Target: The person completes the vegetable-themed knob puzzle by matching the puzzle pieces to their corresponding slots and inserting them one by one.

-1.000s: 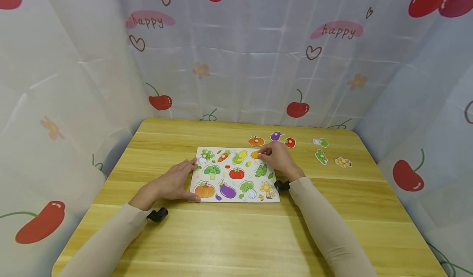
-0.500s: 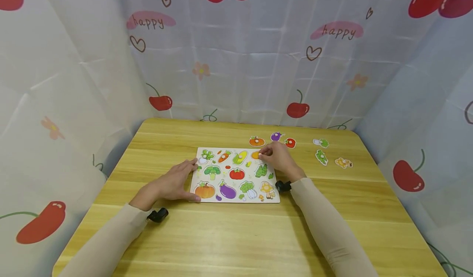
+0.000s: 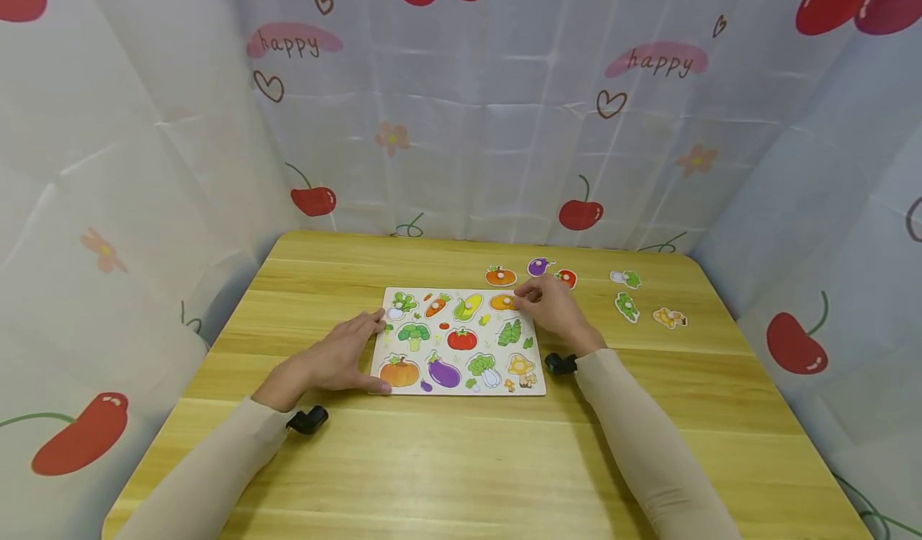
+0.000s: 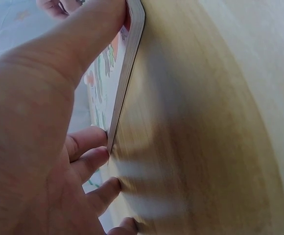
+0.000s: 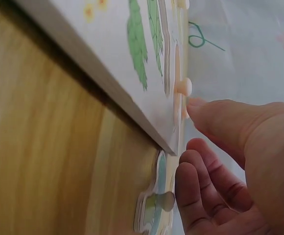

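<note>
A white vegetable puzzle board (image 3: 432, 296) lies on the table. My left hand (image 3: 342, 354) spans its left side, thumb on the near corner; in the left wrist view, fingertips touch the board's edge and the tabletop. An orange oval puzzle piece (image 3: 502, 302) sits at the board's far right corner. Just beside it is my right hand (image 3: 553, 308), fingers loosely bent and holding nothing. In the right wrist view, the thumb is close to a pale knob (image 5: 183, 88). Knobbed carrot (image 3: 436, 306) and corn (image 3: 468, 307) pieces lie in the back row.
Loose pumpkin (image 3: 500, 276), eggplant (image 3: 539, 266) and tomato (image 3: 567, 278) pieces lie behind the board. Farther right are a bok choy piece (image 3: 625, 278), a green vegetable piece (image 3: 627, 307) and a mushroom piece (image 3: 670, 317). Printed curtains (image 3: 461, 124) surround the wooden table (image 3: 432, 460).
My right hand has let go of the orange piece's knob and drawn slightly right, uncovering more of the piece. My left hand has stayed at the board's left edge.
</note>
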